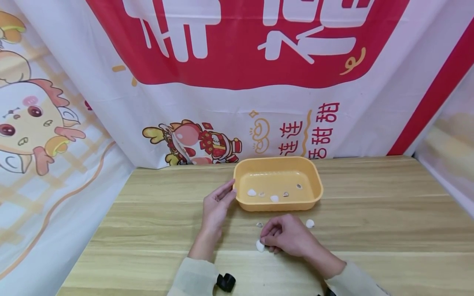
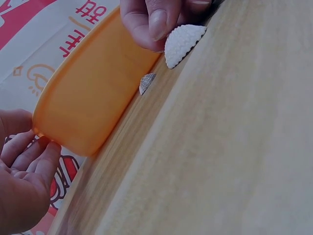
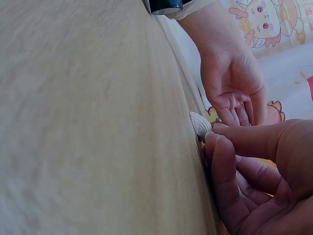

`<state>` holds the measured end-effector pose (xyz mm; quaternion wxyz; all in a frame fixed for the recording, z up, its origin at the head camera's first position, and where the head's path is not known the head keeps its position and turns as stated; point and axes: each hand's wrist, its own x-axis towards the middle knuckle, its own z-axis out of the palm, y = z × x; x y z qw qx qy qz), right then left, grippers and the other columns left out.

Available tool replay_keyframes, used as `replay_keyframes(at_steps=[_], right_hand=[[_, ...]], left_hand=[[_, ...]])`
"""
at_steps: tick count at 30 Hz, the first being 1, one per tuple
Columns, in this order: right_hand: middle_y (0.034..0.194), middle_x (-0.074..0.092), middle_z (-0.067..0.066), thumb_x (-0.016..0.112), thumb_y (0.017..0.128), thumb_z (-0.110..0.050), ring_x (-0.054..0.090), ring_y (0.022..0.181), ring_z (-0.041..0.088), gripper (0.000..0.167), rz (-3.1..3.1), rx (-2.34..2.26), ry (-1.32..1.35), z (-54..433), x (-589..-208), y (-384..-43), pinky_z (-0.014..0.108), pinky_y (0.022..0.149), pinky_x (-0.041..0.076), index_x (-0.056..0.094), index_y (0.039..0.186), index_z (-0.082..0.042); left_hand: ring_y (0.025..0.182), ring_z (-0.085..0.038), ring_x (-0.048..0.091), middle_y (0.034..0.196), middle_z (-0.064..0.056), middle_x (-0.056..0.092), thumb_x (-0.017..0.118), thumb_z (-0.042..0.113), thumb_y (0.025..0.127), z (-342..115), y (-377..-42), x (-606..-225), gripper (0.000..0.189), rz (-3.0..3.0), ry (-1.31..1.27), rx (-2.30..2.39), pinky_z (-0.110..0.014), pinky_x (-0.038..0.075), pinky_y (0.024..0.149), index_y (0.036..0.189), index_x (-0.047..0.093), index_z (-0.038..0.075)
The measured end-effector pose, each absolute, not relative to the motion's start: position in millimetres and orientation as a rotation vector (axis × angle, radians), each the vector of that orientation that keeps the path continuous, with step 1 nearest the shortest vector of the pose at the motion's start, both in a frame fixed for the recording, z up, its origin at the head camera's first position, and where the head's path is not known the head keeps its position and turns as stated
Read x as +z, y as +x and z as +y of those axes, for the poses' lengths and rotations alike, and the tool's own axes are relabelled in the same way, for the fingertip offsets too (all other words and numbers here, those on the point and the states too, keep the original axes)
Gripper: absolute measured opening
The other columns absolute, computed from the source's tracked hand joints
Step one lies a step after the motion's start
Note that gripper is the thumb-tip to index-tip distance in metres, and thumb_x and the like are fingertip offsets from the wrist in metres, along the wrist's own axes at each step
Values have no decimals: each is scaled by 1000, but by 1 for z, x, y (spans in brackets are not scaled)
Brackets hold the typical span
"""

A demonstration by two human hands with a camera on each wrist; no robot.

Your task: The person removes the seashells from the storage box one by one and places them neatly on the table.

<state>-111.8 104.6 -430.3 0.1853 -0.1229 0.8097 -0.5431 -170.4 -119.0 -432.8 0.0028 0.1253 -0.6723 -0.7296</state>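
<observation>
Right hand (image 1: 290, 236) pinches 1 shell (image 1: 260, 246); left hand (image 1: 215, 209) touches basin (image 1: 277, 207).

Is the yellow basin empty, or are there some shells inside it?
Not empty, but far from full: the head view shows at least five shells scattered inside the yellow basin, with bare floor between them.

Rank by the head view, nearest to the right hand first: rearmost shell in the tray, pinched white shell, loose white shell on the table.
1. Pinched white shell: held by the right hand.
2. Loose white shell: on the table, right of the hand.
3. Rearmost shell: inside the tray, right end.
</observation>
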Motion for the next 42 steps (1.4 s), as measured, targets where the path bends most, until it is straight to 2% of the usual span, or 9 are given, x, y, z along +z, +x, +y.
replay_keyframes(at_steps=[20, 30, 42], right_hand=[[78, 76, 6, 87, 90, -13, 69, 67, 16, 13, 2306, -1581, -298, 116, -418, -116, 30, 54, 61, 78, 95, -6], [90, 77, 5, 88, 89, -20, 71, 82, 20, 18, 2396, -1574, -259, 141, -386, -125, 29, 71, 65, 78, 100, -10], [97, 80, 10, 84, 94, -18, 74, 87, 18, 25, 2429, -1673, -174, 173, -366, -133, 32, 75, 68, 76, 112, -2]], left_hand=[[142, -23, 62, 153, -3, 66, 75, 13, 101, -118, -171, -433, 37, -2099, 397, -2297, -30, 58, 113, 137, 74, 21], [142, -23, 62, 153, -4, 66, 74, 10, 101, -118, -171, -433, 38, -2090, 381, -2297, -27, 58, 111, 137, 73, 20], [143, -24, 61, 154, -5, 65, 75, 11, 100, -119, -171, -435, 39, -2100, 373, -2288, -28, 57, 113, 138, 72, 20]])
